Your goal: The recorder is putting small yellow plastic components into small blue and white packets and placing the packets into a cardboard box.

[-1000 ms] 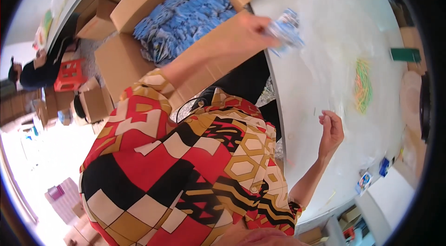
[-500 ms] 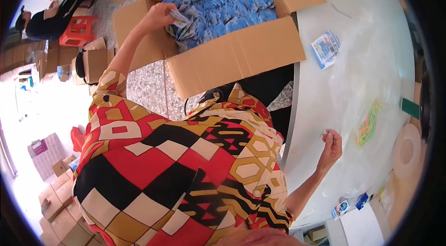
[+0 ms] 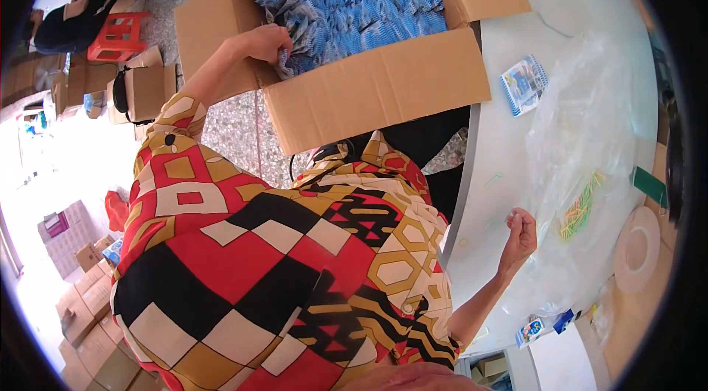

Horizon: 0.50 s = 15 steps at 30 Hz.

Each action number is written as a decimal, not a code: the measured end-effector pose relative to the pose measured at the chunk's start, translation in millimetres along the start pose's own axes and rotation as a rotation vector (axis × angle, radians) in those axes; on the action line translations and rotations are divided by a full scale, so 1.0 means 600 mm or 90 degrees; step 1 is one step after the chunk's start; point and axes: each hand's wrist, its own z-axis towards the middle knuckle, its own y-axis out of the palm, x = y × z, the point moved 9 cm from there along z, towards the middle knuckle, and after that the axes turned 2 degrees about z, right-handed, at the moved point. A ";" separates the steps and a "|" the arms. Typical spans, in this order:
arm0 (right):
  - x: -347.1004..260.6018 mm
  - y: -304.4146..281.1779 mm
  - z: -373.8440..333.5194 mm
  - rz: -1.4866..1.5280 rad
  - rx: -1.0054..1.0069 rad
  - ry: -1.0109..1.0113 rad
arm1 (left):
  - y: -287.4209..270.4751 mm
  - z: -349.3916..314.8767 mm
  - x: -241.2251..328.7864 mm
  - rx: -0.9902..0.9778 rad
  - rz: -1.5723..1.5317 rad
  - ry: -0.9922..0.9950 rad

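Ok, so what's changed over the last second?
The left hand has moved left, from over the white table into the open brown cardboard box, now touching the blue patterned packets. It seems to have let go of the rectangular blue-and-white packet, which now lies on the table. The right hand and the pile of thin green and orange strands stayed about where they were.

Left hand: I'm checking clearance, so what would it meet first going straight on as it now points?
Most likely the blue packs heaped in the cardboard box, ahead of the left hand; depth is unclear, and it may already touch some.
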 end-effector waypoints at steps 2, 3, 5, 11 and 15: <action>-0.003 0.001 0.001 -0.001 0.001 -0.003 | 0.002 0.000 0.004 -0.022 0.019 0.014; -0.006 0.002 0.002 -0.002 0.001 -0.009 | 0.005 0.003 0.006 -0.024 0.018 0.014; 0.000 0.000 0.002 -0.004 0.001 -0.002 | 0.026 0.016 0.002 -0.043 0.028 -0.025; -0.013 0.010 -0.002 -0.007 0.016 0.005 | 0.031 0.025 0.006 0.183 0.042 0.056; -0.016 0.020 0.005 -0.016 -0.005 -0.006 | 0.033 -0.006 0.019 0.362 0.030 0.210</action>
